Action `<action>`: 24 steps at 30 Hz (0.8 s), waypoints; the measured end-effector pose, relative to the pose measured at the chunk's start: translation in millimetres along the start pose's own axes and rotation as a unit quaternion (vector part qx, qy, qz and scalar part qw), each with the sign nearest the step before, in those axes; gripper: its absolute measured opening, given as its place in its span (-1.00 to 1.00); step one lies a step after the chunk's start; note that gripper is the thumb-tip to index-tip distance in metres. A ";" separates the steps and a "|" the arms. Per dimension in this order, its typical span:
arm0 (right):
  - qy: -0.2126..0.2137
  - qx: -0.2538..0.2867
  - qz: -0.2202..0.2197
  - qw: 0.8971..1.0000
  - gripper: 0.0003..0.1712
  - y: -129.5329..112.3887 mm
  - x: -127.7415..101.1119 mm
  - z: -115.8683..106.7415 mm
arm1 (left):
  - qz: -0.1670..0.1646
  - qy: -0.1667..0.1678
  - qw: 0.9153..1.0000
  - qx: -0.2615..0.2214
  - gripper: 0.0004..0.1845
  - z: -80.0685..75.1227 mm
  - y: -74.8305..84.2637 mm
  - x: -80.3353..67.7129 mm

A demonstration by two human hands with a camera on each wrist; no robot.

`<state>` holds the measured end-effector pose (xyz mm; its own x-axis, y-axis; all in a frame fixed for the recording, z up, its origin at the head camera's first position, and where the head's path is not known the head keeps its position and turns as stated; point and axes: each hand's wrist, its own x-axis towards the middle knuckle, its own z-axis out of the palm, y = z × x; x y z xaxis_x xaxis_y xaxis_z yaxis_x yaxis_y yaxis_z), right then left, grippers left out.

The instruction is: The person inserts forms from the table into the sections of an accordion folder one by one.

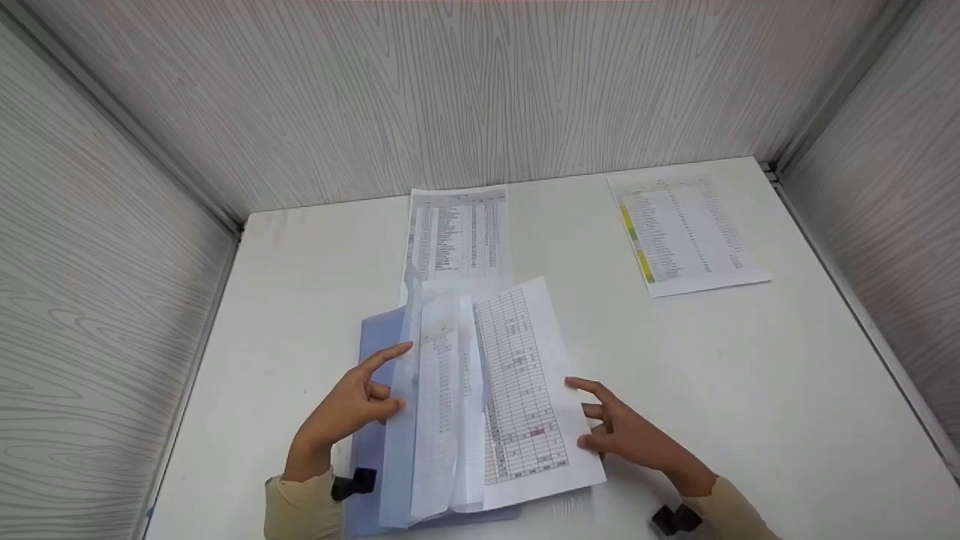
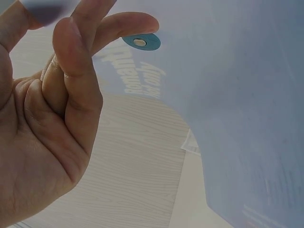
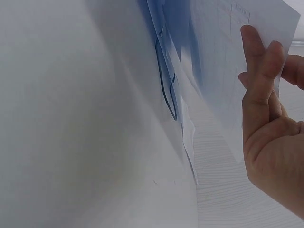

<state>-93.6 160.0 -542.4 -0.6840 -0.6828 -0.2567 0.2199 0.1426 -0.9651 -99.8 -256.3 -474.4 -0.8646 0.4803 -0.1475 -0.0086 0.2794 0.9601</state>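
A translucent blue snap-button document folder (image 1: 367, 465) stands opened up near the front of the table, with printed papers (image 1: 439, 405) inside it. My left hand (image 1: 349, 405) pinches the folder's raised side by its left edge. In the left wrist view, one finger lies by a teal snap button (image 2: 139, 42) on the plastic. My right hand (image 1: 634, 435) holds a printed table sheet (image 1: 525, 390) by its right edge, thumb on one face and fingers behind. This sheet leans at the folder's right side, its left edge against the opening. How far it reaches inside is hidden.
Behind the folder lies another printed sheet (image 1: 459, 232), partly covered by it. A printed list with yellow and green marks (image 1: 682, 236) lies at the back right. Wood-grain panels (image 1: 480, 97) enclose the white table (image 1: 750, 375) at the back and sides.
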 end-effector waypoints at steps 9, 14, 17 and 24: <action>0.011 0.004 0.000 1.000 -0.09 5.0 12.7 2.5 | -0.012 0.006 1.000 0.003 -0.19 1.2 4.7 -2.2; 0.040 -0.001 0.008 0.999 -0.09 5.3 9.7 -3.2 | -0.006 0.005 1.000 0.003 -0.19 1.3 3.8 -2.1; 0.057 0.001 0.011 0.998 -0.09 4.3 8.5 -4.6 | -0.003 0.003 1.000 0.000 -0.19 1.0 3.3 -1.8; 0.077 0.034 -0.005 0.996 -0.09 5.5 9.2 2.9 | -0.006 0.008 1.000 0.006 -0.18 3.1 2.4 -1.8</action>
<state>-96.6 152.4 -549.9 -0.7842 -0.5644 -0.2579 0.2557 0.0847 -0.9630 -96.7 -254.0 -472.6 -0.8725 0.4635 -0.1548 -0.0125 0.2956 0.9552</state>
